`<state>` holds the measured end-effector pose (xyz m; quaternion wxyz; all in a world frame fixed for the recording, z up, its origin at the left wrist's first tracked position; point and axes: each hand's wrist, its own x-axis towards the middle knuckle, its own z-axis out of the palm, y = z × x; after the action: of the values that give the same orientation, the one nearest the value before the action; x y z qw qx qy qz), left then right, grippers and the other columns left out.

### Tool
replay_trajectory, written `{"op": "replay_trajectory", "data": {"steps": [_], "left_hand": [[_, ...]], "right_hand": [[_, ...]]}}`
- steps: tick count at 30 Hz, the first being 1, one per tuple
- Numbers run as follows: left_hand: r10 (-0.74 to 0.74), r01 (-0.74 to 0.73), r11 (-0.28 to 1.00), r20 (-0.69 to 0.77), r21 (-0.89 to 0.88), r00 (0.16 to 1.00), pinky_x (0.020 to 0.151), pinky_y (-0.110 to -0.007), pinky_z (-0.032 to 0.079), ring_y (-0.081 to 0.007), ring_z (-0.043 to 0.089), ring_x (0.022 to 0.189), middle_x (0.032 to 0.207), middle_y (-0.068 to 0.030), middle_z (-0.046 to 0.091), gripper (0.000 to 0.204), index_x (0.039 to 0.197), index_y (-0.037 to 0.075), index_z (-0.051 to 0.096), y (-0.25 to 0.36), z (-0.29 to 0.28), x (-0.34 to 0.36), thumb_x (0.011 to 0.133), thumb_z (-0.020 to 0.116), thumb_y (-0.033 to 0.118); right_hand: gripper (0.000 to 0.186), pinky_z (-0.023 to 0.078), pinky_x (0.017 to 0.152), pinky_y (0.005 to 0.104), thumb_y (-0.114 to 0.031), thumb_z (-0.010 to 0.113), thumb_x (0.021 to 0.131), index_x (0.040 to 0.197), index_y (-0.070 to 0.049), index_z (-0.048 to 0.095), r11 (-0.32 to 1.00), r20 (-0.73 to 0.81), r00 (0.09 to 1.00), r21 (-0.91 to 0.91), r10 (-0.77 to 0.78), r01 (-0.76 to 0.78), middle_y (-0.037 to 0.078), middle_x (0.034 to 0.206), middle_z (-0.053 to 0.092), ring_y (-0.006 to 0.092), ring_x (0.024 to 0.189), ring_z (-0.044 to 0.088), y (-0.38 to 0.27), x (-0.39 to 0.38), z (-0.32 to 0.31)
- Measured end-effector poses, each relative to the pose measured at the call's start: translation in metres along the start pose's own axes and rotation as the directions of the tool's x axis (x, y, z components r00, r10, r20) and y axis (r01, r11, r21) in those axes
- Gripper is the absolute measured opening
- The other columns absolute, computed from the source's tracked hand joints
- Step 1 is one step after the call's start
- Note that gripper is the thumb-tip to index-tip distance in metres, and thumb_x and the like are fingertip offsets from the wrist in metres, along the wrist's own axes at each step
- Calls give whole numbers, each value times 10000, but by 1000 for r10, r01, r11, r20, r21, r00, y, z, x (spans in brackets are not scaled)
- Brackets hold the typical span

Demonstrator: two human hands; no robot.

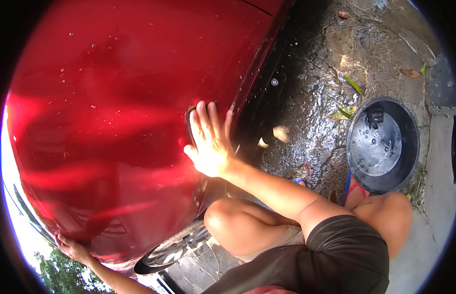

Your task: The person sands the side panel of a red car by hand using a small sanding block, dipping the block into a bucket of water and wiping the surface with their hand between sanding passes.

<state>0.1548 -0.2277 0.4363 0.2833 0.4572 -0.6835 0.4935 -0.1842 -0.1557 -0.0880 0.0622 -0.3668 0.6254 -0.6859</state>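
Note:
A wet red car [125, 122] fills the left side, its glossy panel dotted with water drops and foam. Against its lower part my right hand [209, 142] presses a dark sponge [189, 122], fingers stretched out over it. Only the sponge's edges show past the fingers, with a hint of yellow at the top. Far to the lower left, my left hand [73, 249] rests with its fingers on the car's edge and carries nothing visible.
A dark round basin [410, 149] of soapy water stands on the wet concrete [306, 117] to the right, by my sandalled foot [356, 188]. A dark item lies in it. Leaves [353, 84] are scattered nearby. Below the panel is a car wheel [181, 247]; a pale wall [441, 166] borders the right.

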Motion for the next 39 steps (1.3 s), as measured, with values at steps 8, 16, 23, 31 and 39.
{"op": "replay_trajectory", "data": {"steps": [8,16,23,31,39], "left_hand": [[-97,138,944,-150,301,984,749,-407,540,-293,683,805,1006,-95,766,673,1299,47,705,-198,-32,-44,1050,408,597],[-337,353,898,107,-260,935,820,-323,503,-221,654,954,1249,-82,732,696,1414,-10,613,-123,22,-65,1086,375,556],[-264,266,964,-164,-7,951,806,-368,527,-250,687,892,1106,-149,775,695,1237,25,747,-104,19,-68,1065,353,571],[6,14,995,-212,96,977,771,-384,522,-262,676,802,947,-162,775,643,1087,-7,785,-125,6,-60,1073,417,519],[-291,255,949,-212,-184,933,656,-387,510,-259,627,693,786,-156,720,670,1043,-63,754,-60,16,-84,1060,440,528]], "right_hand": [[752,-79,1215,662,-517,224,1110,1659,-41,28,973,-386,897,2,213,-230,197,1736,-20,393,1599,-44,100,158,-98],[866,-31,1179,755,-497,510,1020,1656,-41,138,971,-118,984,-213,-133,106,172,1741,38,405,1601,-7,35,61,-40],[779,-65,1178,737,-473,389,1082,1669,-74,68,989,-256,965,-146,-66,29,191,1738,-3,411,1597,-31,30,122,-60],[857,82,1174,770,-478,560,989,1672,-139,168,911,-122,921,-242,-370,334,81,1753,85,327,1608,104,-18,111,-41],[789,126,1118,831,-454,610,975,1595,-50,337,930,-215,911,-192,-353,315,209,1650,235,464,1544,186,-34,106,-31]]}}
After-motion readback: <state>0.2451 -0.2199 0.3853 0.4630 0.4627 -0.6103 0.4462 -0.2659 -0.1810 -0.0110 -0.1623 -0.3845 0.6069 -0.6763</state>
